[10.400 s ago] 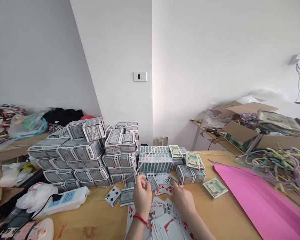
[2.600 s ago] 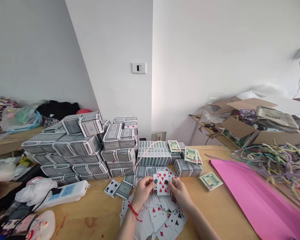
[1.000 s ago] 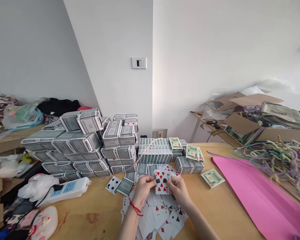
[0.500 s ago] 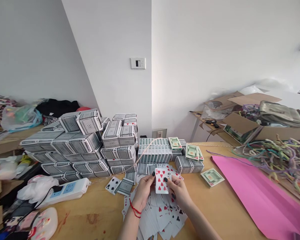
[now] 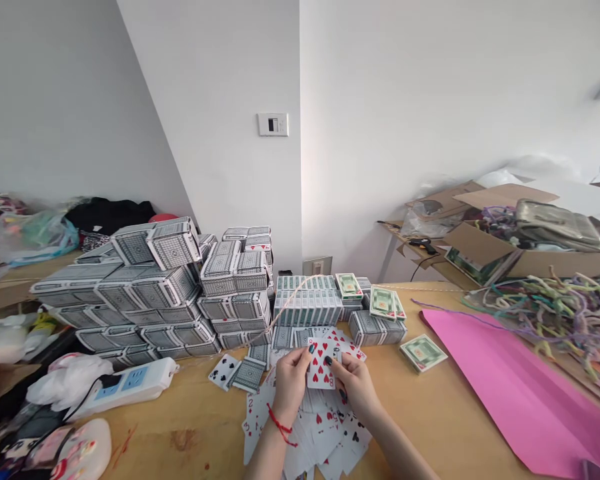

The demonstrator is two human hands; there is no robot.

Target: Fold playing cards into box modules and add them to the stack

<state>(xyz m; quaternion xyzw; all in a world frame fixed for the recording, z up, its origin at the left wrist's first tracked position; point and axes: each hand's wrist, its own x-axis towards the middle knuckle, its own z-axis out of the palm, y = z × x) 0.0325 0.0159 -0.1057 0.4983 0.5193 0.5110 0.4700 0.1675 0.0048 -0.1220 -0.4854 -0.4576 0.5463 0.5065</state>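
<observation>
Eight of hearts point(image 5: 321, 365) face up, tilted slightly, above loose cards point(image 5: 325, 427). Left hand point(image 5: 291, 381) and right hand point(image 5: 354, 387) pinch its side edges, thumbs on top.

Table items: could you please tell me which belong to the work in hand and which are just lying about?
In hand:
left hand
right hand
held cards
loose cards

Lying about:
stacked decks
power strip
pink sheet
cords

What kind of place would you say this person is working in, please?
Probably a small craft or packing workroom: card decks are stacked high on a wooden table, both hands, left hand and right hand, hold playing cards, and open cardboard boxes stand beside tangled cords.
</observation>
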